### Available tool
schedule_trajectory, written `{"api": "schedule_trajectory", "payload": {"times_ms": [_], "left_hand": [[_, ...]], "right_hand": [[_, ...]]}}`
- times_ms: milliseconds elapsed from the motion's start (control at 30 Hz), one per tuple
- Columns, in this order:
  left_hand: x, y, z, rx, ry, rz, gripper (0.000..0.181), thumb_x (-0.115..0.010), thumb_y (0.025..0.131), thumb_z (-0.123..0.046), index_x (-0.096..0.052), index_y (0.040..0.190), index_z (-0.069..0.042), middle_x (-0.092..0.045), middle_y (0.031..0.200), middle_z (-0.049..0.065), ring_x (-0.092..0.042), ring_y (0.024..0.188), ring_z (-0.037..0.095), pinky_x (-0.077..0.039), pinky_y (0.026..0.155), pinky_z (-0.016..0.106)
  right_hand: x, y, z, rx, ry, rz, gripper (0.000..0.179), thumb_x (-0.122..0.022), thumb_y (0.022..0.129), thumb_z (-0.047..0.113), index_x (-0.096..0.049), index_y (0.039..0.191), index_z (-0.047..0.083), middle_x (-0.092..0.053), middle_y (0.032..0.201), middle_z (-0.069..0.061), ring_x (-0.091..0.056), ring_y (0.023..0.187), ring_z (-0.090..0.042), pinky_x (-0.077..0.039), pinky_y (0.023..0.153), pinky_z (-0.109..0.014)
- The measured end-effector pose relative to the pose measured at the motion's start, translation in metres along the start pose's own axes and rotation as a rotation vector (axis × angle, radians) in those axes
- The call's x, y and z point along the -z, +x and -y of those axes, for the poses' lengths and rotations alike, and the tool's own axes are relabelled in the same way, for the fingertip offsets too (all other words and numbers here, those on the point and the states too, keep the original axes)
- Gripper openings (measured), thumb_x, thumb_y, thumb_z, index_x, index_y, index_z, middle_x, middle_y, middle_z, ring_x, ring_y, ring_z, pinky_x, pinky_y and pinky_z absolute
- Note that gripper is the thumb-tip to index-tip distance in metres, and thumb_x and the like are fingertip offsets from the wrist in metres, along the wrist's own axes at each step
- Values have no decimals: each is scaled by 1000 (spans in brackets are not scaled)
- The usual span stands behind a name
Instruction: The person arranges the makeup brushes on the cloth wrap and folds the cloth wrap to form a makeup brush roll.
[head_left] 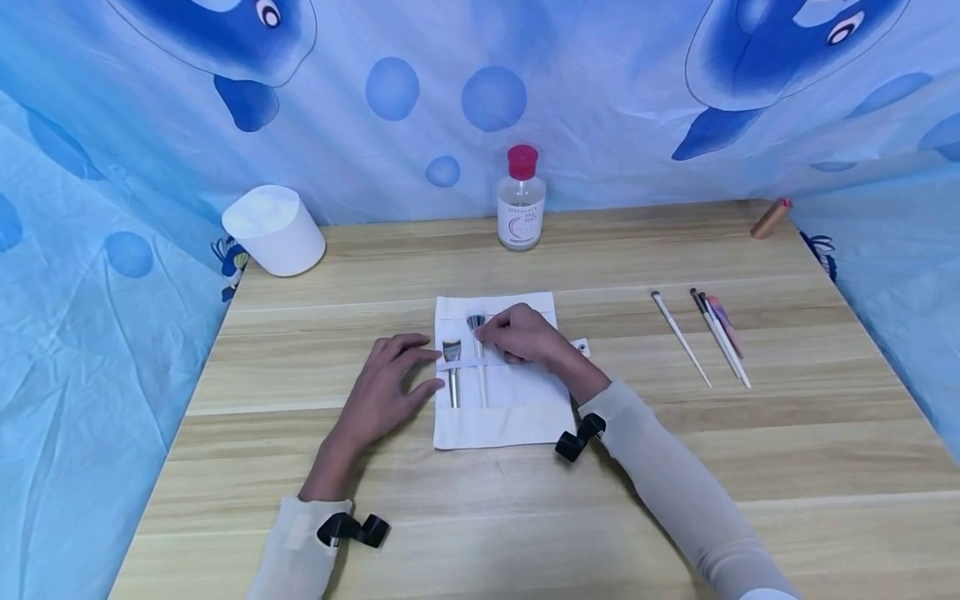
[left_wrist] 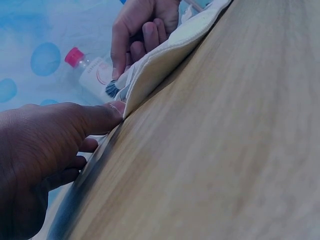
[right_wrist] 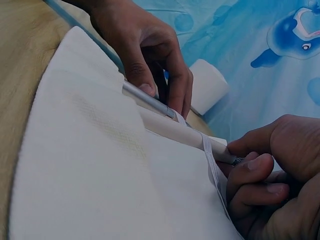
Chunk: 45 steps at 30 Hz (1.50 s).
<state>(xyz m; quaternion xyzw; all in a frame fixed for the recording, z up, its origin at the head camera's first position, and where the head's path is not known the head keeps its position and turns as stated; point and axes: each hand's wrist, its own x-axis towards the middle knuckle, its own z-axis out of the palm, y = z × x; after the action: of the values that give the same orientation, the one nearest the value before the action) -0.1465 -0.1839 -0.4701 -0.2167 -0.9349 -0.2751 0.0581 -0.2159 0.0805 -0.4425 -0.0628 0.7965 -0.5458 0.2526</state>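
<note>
A white cloth brush roll (head_left: 525,421) lies unfolded on the wooden table, with an elastic band (right_wrist: 212,170) across it. My right hand (head_left: 522,335) pinches a white-handled makeup brush (right_wrist: 172,129) close to its dark bristles. That handle runs beneath the band, its lower end in the roll's bottom pocket. To its left, a flat silver-handled brush (head_left: 453,375) is tucked under the same band. My left hand (head_left: 385,390) stays at the roll's left edge with loosely bent fingers, and its thumb (left_wrist: 107,116) touches the cloth there.
Right of the roll lie a slim white brush (head_left: 681,337), two more brushes (head_left: 723,342) and a pink item (head_left: 724,325). At the back stand a red-capped bottle (head_left: 521,208) and a white paper roll (head_left: 277,233). A copper-coloured tube (head_left: 770,220) lies in the far right corner.
</note>
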Motion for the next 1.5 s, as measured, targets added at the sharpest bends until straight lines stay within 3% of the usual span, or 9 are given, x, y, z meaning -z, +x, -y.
{"api": "schedule_trajectory", "payload": {"times_ms": [300, 500, 633, 800, 1067, 1367, 1500], "left_hand": [[0, 1, -1, 11, 6, 9, 42, -74, 90, -44, -70, 126, -22, -51, 143, -3, -42, 127, 19, -37, 105, 41], [-1, 0, 0, 14, 3, 2, 42, -76, 90, -43, -70, 125, -22, -52, 142, -2, -43, 126, 19, -38, 104, 41], [-1, -1, 0, 18, -7, -2, 41, -76, 89, -43, -70, 125, -23, -52, 143, -3, -42, 127, 19, -37, 105, 41], [-2, -2, 0, 22, -10, 0, 41, -75, 89, -45, -70, 125, -24, -51, 143, -3, -42, 127, 18, -37, 105, 41], [-1, -1, -1, -1, -8, -14, 41, -76, 89, -43, -70, 124, -22, -52, 142, -1, -43, 126, 20, -38, 104, 41], [-2, -1, 0, -29, -22, -32, 41, -78, 88, -40, -71, 123, -20, -54, 141, 2, -44, 125, 23, -38, 103, 43], [-1, -2, -1, -30, -25, -33, 41, -77, 88, -41, -71, 123, -19, -54, 141, 1, -44, 126, 23, -38, 103, 43]], "right_hand": [[1, 0, -3, 15, -46, 10, 32, -68, 96, 36, -73, 82, 8, -38, 51, 2, -33, 41, -12, -31, 43, -26], [4, -4, -4, 39, -126, -27, 30, -67, 97, 38, -75, 82, 13, -43, 51, 1, -37, 42, -13, -38, 47, -28], [6, -9, -2, 56, -163, -43, 28, -66, 98, 36, -75, 88, 12, -53, 56, -3, -46, 46, -14, -41, 50, -28], [14, -16, -1, 64, -164, -75, 21, -66, 98, 32, -75, 100, 13, -69, 73, -7, -58, 55, -17, -46, 52, -29], [46, -36, 5, 120, -298, -174, 21, -65, 99, 31, -74, 107, 13, -72, 86, -6, -65, 68, -22, -52, 61, -35], [97, -71, 2, 127, -357, -270, 33, -63, 100, 36, -70, 119, 9, -72, 95, -14, -70, 79, -29, -53, 64, -37], [120, -84, -6, 106, -416, -323, 37, -62, 100, 39, -70, 120, 9, -70, 104, -12, -68, 85, -26, -53, 69, -38]]}}
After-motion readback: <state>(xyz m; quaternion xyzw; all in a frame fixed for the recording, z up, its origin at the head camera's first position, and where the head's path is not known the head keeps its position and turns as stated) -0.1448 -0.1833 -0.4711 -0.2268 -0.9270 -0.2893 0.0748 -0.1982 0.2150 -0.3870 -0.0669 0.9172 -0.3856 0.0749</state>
